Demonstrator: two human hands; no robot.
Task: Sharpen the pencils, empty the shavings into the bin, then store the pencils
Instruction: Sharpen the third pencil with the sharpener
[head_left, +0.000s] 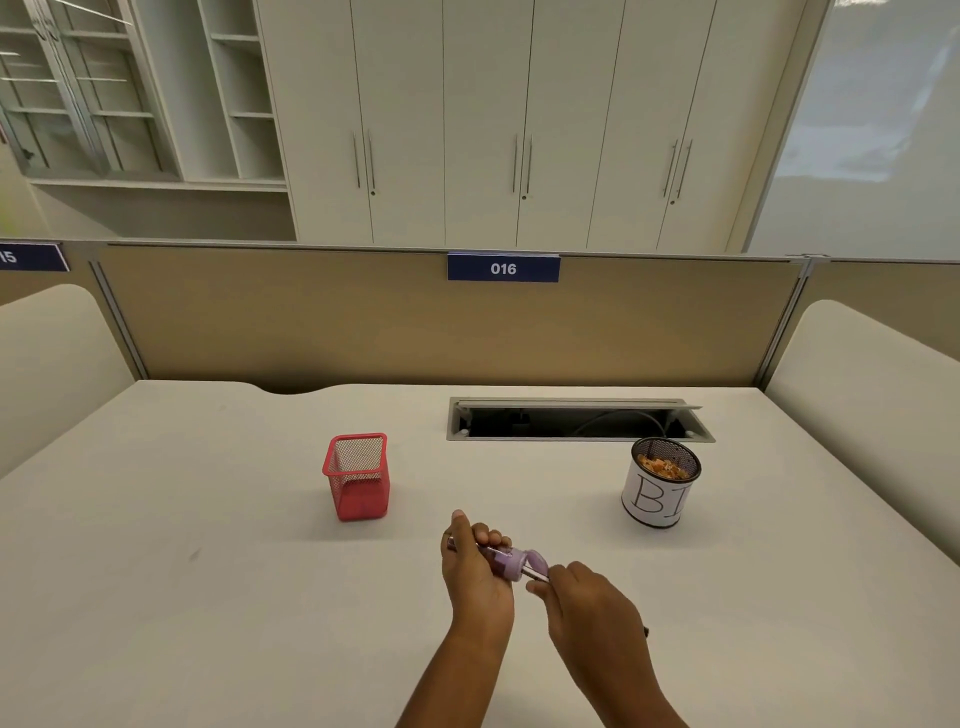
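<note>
1. Hands meet low at centre over a white flat desk top (208, 519), towards its near edge.
2. Left hand (475, 564): fingers curled round a small lilac plastic sharpener (511, 564), thumb lifted and pointing away from the person.
3. Right hand (587, 608): fingertips pinch a thin purple pencil (536, 573) just beside the sharpener. The pencil's far end runs into the sharpener body.
4. A thin shaft also shows across the left palm. It cannot be told whether this is the same pencil or a second one.
5. Red square wire-mesh holder (358, 480): upright on the desk, beyond the hands and to their left, well apart from them.
6. Round black mesh cup wrapped in white paper lettered "BI" (657, 499): upright on the desk, beyond the hands and to their right. Orange-brown pencil shavings (665, 466) lie inside it.
7. Open grey cable hatch (576, 421): set into the desk just behind the cup.
8. Tan partition panel (311, 322): stands along the desk's far edge and carries a blue label reading "016" (503, 268). Pale tall cupboards (467, 130) rise behind it.
</note>
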